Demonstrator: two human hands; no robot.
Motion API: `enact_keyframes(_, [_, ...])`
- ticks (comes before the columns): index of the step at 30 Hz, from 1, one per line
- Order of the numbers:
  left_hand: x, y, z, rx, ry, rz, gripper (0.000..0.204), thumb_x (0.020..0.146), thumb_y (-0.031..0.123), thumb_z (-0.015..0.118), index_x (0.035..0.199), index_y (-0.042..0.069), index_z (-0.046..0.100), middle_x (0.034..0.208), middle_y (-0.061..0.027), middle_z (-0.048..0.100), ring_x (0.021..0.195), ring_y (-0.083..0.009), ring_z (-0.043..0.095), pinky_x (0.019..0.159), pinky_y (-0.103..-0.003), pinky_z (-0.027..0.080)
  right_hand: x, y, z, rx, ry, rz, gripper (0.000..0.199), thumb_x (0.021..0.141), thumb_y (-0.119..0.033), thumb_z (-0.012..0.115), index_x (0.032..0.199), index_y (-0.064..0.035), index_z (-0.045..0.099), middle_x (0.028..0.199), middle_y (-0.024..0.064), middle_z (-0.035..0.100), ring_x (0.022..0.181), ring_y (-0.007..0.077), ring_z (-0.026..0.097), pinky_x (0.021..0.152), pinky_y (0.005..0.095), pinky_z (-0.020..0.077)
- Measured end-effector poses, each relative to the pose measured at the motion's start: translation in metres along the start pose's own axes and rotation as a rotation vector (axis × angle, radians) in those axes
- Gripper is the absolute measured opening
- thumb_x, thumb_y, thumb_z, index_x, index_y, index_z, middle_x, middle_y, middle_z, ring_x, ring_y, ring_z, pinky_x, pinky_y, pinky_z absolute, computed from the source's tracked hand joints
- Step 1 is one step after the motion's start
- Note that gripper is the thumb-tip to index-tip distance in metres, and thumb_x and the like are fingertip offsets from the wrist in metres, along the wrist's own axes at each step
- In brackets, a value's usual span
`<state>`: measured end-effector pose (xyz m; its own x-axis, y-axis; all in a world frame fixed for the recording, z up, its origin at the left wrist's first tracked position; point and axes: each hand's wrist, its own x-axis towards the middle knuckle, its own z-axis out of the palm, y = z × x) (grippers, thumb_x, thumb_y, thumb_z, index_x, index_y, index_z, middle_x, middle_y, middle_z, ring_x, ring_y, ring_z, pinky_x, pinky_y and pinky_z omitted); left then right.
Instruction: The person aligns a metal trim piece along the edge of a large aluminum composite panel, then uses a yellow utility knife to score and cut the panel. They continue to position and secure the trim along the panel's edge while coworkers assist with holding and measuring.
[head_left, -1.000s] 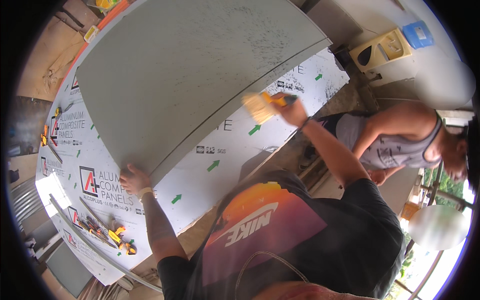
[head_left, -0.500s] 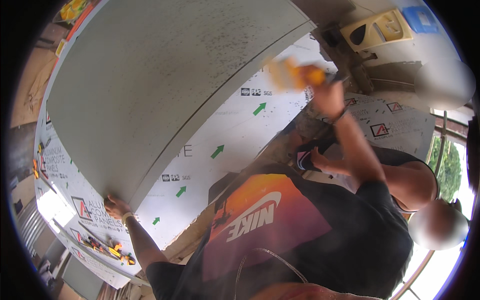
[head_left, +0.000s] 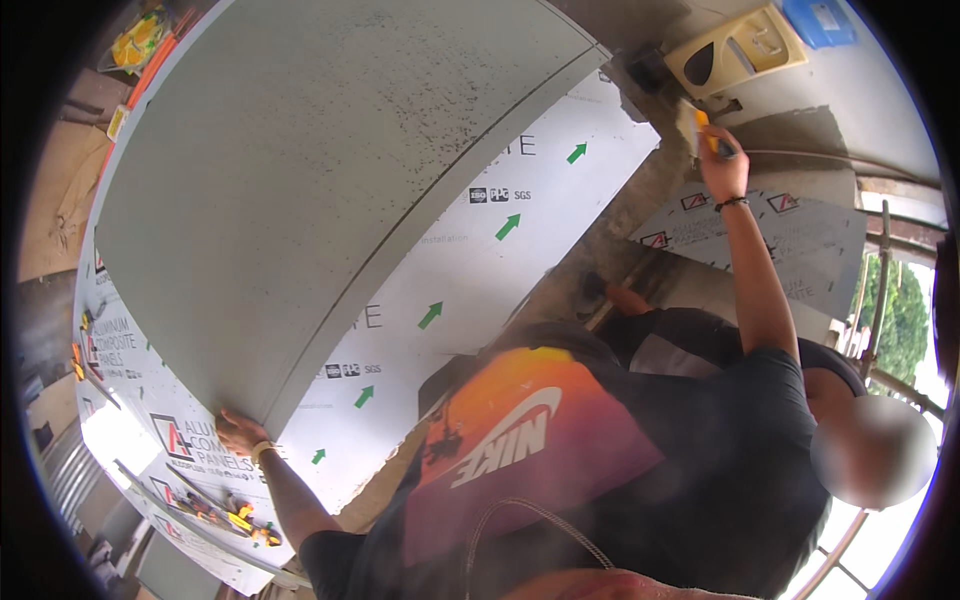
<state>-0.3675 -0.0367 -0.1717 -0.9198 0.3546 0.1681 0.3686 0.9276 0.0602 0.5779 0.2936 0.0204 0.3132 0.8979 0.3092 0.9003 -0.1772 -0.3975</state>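
Right hand [head_left: 724, 172], gripping the brush [head_left: 702, 121], has moved outward past the white surface [head_left: 470, 258]. Left hand [head_left: 241, 433] touches the specked grey panel [head_left: 290, 190] at its near corner; grip cannot be told. Beyond the brush: beige housing [head_left: 729, 55], blue container [head_left: 822, 22].

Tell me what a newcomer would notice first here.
The large grey panel, speckled with dark bits, dominates the upper left and middle, lying on a white printed sheet. Toward the upper right, the right grip holds a yellow-handled brush out past the sheet's edge; the left grip is at the panel's lower corner.
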Motion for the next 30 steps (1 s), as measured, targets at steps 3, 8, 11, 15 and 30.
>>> enact_keyframes(3, [-0.002, 0.003, 0.001, -0.038, 0.037, -0.008, 0.065, 0.103, 0.068, 0.04, 0.143, 0.02, 0.059, 0.143, -0.0134, 0.058, 0.134, -0.0357, 0.052, 0.107, -0.06, 0.039, -0.095, -0.097, 0.016, 0.457, -0.5, -0.236, 0.017, 0.094, -0.008, 0.072, 0.11, -0.0048, 0.074, 0.111, 0.0123, 0.077, 0.102, 0.0231, 0.074, 0.089, 0.0364, 0.0577])
enact_keyframes(8, [0.001, -0.003, 0.008, -0.024, 0.061, -0.013, 0.068, 0.102, 0.07, 0.038, 0.143, 0.02, 0.059, 0.142, -0.0131, 0.059, 0.133, -0.0356, 0.053, 0.107, -0.059, 0.039, -0.23, -0.208, 0.078, 0.933, -0.957, -0.355, 0.025, 0.091, -0.01, 0.078, 0.115, -0.0036, 0.072, 0.12, 0.0134, 0.075, 0.112, 0.0245, 0.071, 0.1, 0.0374, 0.055])
enact_keyframes(11, [0.002, -0.007, 0.011, -0.051, 0.111, 0.033, 0.076, 0.099, 0.076, 0.038, 0.14, 0.015, 0.058, 0.137, -0.0192, 0.06, 0.127, -0.0415, 0.058, 0.102, -0.061, 0.043, -0.156, -0.16, 0.115, 0.624, -0.801, -0.377, 0.021, 0.095, -0.012, 0.073, 0.114, -0.0038, 0.073, 0.108, 0.0108, 0.077, 0.099, 0.0232, 0.074, 0.089, 0.0363, 0.0581])
enact_keyframes(15, [-0.003, -0.007, 0.013, -0.076, 0.129, 0.017, 0.077, 0.099, 0.077, 0.037, 0.138, 0.015, 0.06, 0.137, -0.0187, 0.06, 0.126, -0.0407, 0.058, 0.102, -0.061, 0.043, 0.027, -0.046, 0.104, 0.02, -0.125, 0.178, 0.024, 0.094, -0.029, 0.075, 0.111, -0.0118, 0.075, 0.097, 0.0123, 0.078, 0.089, 0.0225, 0.076, 0.076, 0.0371, 0.0594])
enact_keyframes(30, [-0.011, 0.015, -0.016, -0.147, 0.006, -0.023, 0.074, 0.101, 0.07, 0.044, 0.147, 0.012, 0.055, 0.14, -0.0126, 0.062, 0.119, -0.0414, 0.065, 0.101, -0.055, 0.05, -0.052, -0.147, 0.142, 0.731, -0.537, 0.12, 0.032, 0.108, -0.018, 0.052, 0.122, 0.0063, 0.067, 0.094, 0.0154, 0.077, 0.077, 0.0214, 0.075, 0.069, 0.0347, 0.0635])
